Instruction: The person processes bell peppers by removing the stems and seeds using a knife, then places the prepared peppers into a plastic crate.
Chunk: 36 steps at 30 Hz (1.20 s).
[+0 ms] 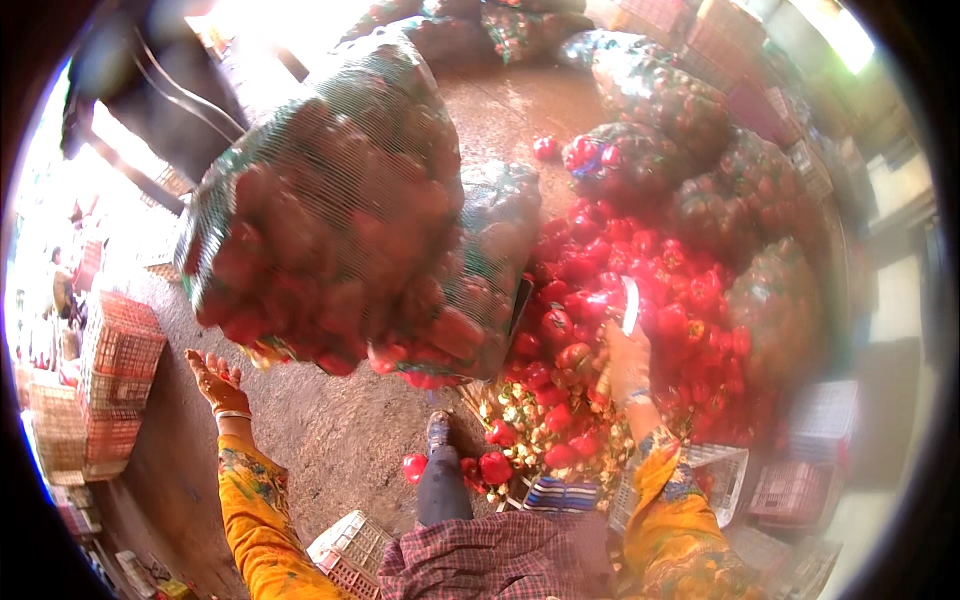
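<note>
My left hand (212,383) is out to the left, palm up with the fingers apart and nothing in it, just below a big green mesh sack (330,200) full of red bell peppers. My right hand (627,362) is closed on a knife (631,306) whose pale curved blade points up and away from me. Beneath and around it spreads a large heap of loose red peppers (670,300). Cut-off pale green pepper tops (515,408) are scattered at the heap's near edge. Another filled mesh sack (500,230) leans beside the big one.
Full mesh sacks (660,90) line the back and right. Stacked plastic crates (125,350) stand at the left. A white crate (350,550) sits by my leg, another crate (725,470) by my right arm. A few peppers (495,467) lie near my foot. A dark-clothed person (160,80) stands at the upper left.
</note>
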### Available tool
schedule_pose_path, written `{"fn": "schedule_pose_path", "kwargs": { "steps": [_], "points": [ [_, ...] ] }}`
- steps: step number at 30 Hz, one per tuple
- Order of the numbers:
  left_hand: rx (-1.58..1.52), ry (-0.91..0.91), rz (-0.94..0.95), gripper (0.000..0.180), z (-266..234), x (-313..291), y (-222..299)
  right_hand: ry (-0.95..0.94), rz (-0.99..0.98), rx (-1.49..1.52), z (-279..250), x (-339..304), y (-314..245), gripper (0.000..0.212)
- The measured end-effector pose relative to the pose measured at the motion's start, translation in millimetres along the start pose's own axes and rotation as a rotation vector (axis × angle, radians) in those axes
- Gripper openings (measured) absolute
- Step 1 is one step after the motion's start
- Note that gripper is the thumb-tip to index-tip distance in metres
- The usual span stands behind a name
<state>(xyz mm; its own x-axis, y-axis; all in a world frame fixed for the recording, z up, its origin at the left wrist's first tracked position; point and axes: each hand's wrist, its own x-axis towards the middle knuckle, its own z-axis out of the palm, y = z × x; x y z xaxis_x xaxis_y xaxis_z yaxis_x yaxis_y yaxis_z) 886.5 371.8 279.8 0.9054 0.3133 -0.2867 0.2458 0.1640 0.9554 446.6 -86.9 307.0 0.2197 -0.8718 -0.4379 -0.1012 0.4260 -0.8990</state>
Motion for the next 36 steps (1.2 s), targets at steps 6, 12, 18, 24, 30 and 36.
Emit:
{"fn": "schedule_pose_path", "kwargs": {
  "steps": [6, 12, 18, 24, 30, 36],
  "points": [
    [-0.07, -0.601, 0.131, 0.053, 79.0, -151.1, -61.3, 0.299, 0.017, -0.031, -129.6, -47.0, 35.8, 0.025],
    [0.109, -0.665, 0.227, 0.044, 144.3, -392.1, -42.5, 0.475, 0.197, 0.108, -210.6, -103.4, 55.5, 0.021],
    [0.877, -1.175, 0.761, 0.073, 188.0, -562.2, -136.1, 0.366, -0.179, 0.139, -222.6, -131.0, -9.5, 0.025],
    [0.567, -1.997, -0.158, 0.048, 217.2, -638.5, -237.8, 0.184, -0.474, -0.151, -207.1, -77.3, -95.5, 0.027],
    [0.387, -1.092, 0.628, 0.023, 127.2, -522.5, -238.0, 0.022, -0.258, -0.192, -226.5, -45.4, -1.6, 0.021],
    [0.849, -0.572, 0.219, 0.081, 137.0, -269.1, -316.4, 0.154, -0.015, -0.103, -206.3, -19.7, 73.8, 0.023]
  ]
}}
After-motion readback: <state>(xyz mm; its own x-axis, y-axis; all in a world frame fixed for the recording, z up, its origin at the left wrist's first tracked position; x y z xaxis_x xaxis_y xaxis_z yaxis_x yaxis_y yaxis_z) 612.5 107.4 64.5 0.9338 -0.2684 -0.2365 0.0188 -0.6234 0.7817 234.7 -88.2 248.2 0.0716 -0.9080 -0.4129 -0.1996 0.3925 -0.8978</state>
